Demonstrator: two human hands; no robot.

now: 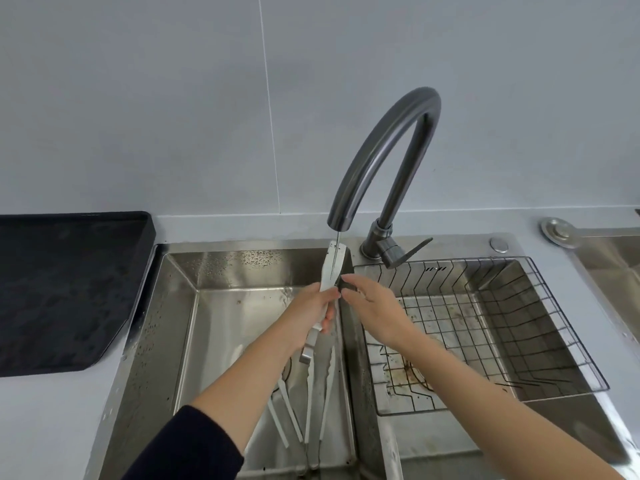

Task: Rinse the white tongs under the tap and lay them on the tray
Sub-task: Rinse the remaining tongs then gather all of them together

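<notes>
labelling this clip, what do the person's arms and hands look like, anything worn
Both hands, left hand and right hand, are bare: no gloves, rings or watch visible. The left arm has a dark navy sleeve pushed up near the elbow. The right forearm is uncovered as far as the picture shows.

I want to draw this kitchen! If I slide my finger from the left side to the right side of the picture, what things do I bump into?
Black tray → left sink basin → white tongs in the left hand → right hand → wire basket → round metal cap.
</notes>
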